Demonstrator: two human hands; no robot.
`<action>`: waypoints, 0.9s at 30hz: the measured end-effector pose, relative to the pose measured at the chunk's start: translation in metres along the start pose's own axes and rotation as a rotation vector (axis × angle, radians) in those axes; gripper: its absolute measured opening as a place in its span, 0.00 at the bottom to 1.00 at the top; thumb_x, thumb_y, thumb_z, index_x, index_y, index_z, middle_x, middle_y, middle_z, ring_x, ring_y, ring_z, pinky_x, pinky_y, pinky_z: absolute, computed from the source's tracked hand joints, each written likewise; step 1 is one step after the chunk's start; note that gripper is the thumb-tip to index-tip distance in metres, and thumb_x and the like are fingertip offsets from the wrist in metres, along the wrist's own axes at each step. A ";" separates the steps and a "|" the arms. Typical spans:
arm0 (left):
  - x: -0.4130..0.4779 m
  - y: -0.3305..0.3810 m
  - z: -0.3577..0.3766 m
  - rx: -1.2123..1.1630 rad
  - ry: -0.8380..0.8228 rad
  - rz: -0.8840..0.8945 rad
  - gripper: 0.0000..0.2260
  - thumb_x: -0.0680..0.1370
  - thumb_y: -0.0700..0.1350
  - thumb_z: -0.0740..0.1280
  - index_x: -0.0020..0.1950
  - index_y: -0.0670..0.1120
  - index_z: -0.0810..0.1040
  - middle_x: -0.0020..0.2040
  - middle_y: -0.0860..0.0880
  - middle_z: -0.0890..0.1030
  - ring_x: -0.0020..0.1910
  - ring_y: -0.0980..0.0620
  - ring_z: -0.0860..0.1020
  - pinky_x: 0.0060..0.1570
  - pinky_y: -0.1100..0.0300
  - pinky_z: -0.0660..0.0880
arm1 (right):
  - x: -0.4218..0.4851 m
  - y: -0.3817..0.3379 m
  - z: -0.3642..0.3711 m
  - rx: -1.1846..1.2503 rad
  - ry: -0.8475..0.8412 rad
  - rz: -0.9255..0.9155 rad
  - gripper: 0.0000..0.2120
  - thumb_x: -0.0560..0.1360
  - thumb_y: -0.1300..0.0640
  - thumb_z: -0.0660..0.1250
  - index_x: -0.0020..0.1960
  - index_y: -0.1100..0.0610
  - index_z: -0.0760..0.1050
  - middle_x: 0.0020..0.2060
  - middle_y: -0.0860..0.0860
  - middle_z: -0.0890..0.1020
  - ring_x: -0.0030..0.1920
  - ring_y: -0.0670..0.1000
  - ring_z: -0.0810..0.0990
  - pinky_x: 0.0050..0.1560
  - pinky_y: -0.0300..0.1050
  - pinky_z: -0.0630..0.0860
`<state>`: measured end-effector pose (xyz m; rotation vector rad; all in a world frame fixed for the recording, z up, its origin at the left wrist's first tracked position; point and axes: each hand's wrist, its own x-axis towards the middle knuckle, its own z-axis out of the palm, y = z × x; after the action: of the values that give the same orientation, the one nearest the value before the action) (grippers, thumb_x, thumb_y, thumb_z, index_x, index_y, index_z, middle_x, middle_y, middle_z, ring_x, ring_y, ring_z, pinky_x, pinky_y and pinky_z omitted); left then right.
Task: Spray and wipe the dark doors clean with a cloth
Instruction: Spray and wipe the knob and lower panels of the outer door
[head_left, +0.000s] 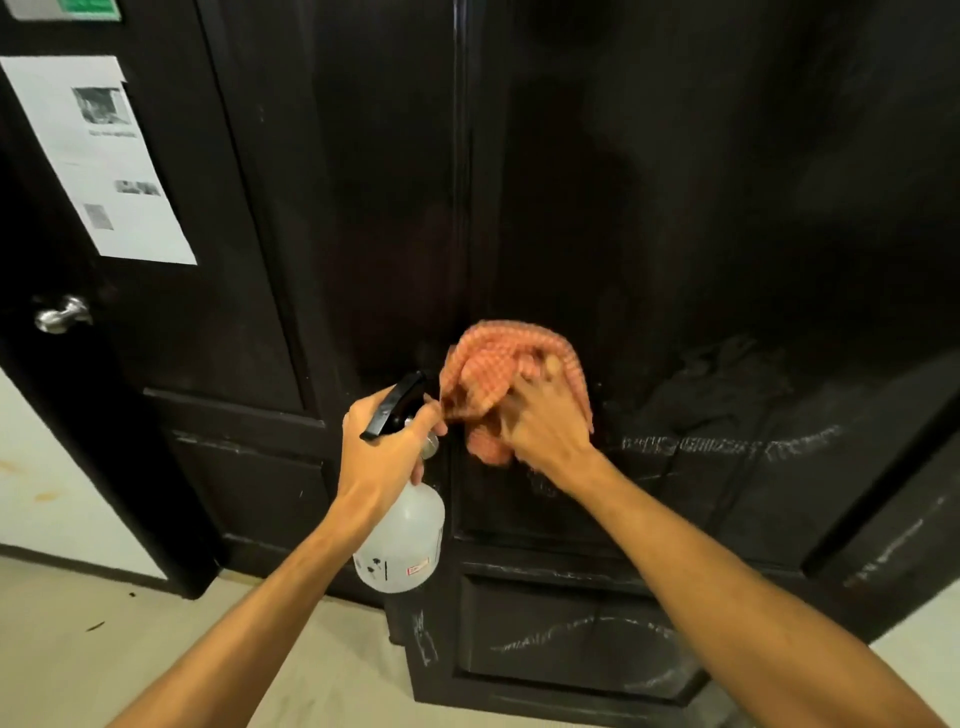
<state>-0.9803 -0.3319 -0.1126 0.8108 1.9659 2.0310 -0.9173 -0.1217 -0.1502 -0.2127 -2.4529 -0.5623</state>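
R hand (543, 423) presses orange checked cloth (498, 374) vs dark double doors (675, 208), near centre seam; fingers look curled into the bunched fabric, a bit blurred. L hand (387, 444) grips neck of white spray bottle (402, 540), black nozzle up, just left of cloth.

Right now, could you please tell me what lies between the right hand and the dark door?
The cloth, bunched under the right hand, lies between it and the door; the head view shows it.
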 end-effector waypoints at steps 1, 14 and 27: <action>-0.001 -0.004 0.005 0.011 -0.005 0.000 0.03 0.81 0.36 0.69 0.48 0.38 0.81 0.38 0.38 0.83 0.23 0.49 0.72 0.23 0.59 0.70 | 0.006 0.011 -0.007 0.002 0.104 0.120 0.20 0.63 0.58 0.78 0.56 0.55 0.84 0.54 0.58 0.84 0.60 0.61 0.76 0.74 0.64 0.54; -0.021 -0.021 0.092 0.094 -0.084 0.009 0.03 0.81 0.36 0.70 0.48 0.41 0.81 0.41 0.42 0.85 0.22 0.43 0.71 0.27 0.53 0.72 | -0.075 0.065 0.007 0.130 0.012 0.439 0.14 0.83 0.56 0.60 0.64 0.55 0.80 0.55 0.57 0.81 0.54 0.60 0.77 0.58 0.55 0.73; -0.066 -0.025 0.242 0.080 -0.107 -0.014 0.03 0.82 0.38 0.69 0.50 0.40 0.81 0.41 0.42 0.85 0.21 0.45 0.71 0.24 0.56 0.71 | -0.206 0.184 0.018 0.138 0.158 0.415 0.16 0.74 0.57 0.63 0.59 0.57 0.82 0.44 0.56 0.83 0.49 0.61 0.79 0.53 0.56 0.73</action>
<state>-0.8075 -0.1547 -0.1619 0.9004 1.9989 1.8705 -0.7100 0.0474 -0.2223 -0.5802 -2.1961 -0.2185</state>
